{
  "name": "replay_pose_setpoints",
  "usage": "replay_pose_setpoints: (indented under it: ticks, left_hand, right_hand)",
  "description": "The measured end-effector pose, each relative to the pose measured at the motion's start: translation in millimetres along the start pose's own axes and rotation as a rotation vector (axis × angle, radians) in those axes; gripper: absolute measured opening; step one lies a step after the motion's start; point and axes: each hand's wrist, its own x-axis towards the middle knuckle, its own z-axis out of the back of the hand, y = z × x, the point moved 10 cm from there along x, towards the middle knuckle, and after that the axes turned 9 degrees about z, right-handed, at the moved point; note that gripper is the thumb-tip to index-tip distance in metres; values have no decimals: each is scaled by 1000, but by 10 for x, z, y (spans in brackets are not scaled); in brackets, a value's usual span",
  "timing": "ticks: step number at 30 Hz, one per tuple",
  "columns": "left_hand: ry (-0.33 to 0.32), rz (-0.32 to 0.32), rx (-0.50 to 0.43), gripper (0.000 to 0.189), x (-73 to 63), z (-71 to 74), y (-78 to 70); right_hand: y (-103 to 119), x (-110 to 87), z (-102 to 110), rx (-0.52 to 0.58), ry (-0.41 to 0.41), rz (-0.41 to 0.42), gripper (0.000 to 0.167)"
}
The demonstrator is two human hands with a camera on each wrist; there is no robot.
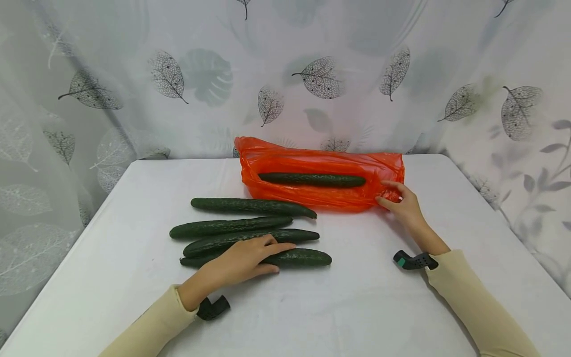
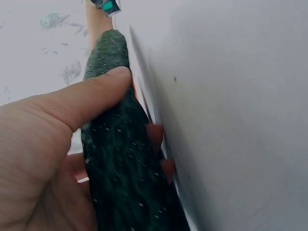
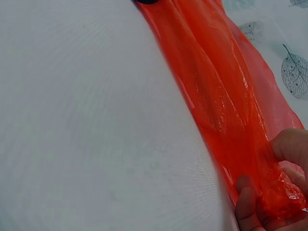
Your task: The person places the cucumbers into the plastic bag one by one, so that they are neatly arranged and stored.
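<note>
The left hand (image 1: 243, 262) grips the cucumber (image 1: 305, 257) farthest from the far edge of the table (image 1: 357, 307), its long axis roughly parallel to that edge, beside which the red bag (image 1: 341, 202) lies, the nearer right hand (image 1: 405, 207) pinching its right end.

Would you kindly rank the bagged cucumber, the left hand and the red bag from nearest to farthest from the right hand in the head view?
1. Red bag: held in the right hand.
2. Bagged cucumber: just left of that hand, in the bag's mouth.
3. Left hand: well to the left, nearer the viewer, gripping the front cucumber.
</note>
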Motion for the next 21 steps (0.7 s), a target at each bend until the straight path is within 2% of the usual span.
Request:
replay_pose_setpoints:
  ticks: [4,8,13,21]
  left_hand:
    - [27,3,-66,56,-9,1,26]
    - [54,3,-89,53,-3,-34,33]
    - [81,52,-96,52,10,-70,63]
    - [38,111,-137,50,47,-5,47]
  right_hand:
    - [-7,-8,-3,15,5,-3,57]
    - [-28,-3,-4,16,5,-8,57]
    - [-41,-4,-9,20,7,-16,57]
    - [-29,-3,0,20,5,-19,56]
